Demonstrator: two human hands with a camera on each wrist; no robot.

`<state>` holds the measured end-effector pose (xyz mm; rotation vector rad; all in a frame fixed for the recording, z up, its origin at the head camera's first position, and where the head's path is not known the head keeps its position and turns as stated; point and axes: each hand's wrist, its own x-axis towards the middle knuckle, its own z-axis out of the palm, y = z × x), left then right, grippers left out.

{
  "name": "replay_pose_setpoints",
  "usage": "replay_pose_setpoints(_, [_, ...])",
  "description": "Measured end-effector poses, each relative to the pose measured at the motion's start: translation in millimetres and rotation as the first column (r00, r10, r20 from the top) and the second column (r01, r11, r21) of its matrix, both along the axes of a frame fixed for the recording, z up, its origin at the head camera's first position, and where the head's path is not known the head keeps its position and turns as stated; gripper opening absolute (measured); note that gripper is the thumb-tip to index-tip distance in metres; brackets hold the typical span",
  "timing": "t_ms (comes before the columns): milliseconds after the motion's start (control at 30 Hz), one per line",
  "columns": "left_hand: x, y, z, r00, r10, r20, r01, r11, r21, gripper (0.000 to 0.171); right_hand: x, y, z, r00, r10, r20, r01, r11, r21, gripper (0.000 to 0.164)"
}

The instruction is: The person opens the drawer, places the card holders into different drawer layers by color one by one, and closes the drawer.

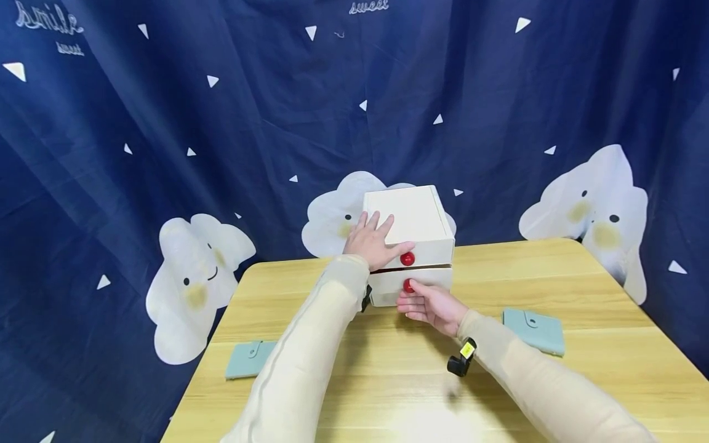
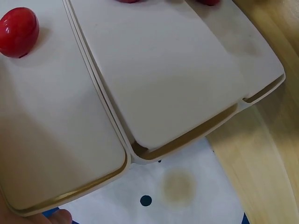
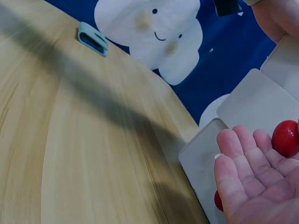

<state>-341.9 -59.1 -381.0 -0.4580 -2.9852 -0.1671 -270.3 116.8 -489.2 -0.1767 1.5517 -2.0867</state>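
Observation:
A small white drawer unit (image 1: 415, 212) with red round knobs stands at the back of the table; three drawer fronts show in the left wrist view. My left hand (image 1: 372, 243) lies spread over its top front-left edge, thumb reaching toward the upper red knob (image 1: 407, 258). Lower down, my right hand (image 1: 434, 304) has its thumb on another red knob (image 1: 408, 285), fingers beneath. That middle knob (image 3: 285, 138) sits by the fingertips in the right wrist view. The middle drawer (image 2: 173, 70) juts slightly from its frame. Behind the fingers, a lower knob (image 3: 218, 200) is partly hidden.
On the wooden table (image 1: 388, 369), a light-blue snap wallet (image 1: 247, 359) lies left of my left forearm, and another (image 1: 534, 332) lies beyond my right forearm. A dark blue curtain (image 1: 266, 111) with clouds hangs behind the unit.

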Motion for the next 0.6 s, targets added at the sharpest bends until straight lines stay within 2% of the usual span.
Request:
replay_pose_setpoints(233, [-1.3,-3.8,3.5,0.999,-0.035,-0.004,0.035,0.999,-0.02,0.096,-2.7,-1.6,0.4,1.0,-0.011,0.007,0.011,1.0,-0.004,0.055])
replay_pose_setpoints(600, [0.6,-5.2,7.3,0.997,-0.055,0.047,0.054,0.998,0.02,0.091,-6.5,-1.6,-3.3,1.0,-0.017,0.004,0.017,1.0,-0.009,0.057])
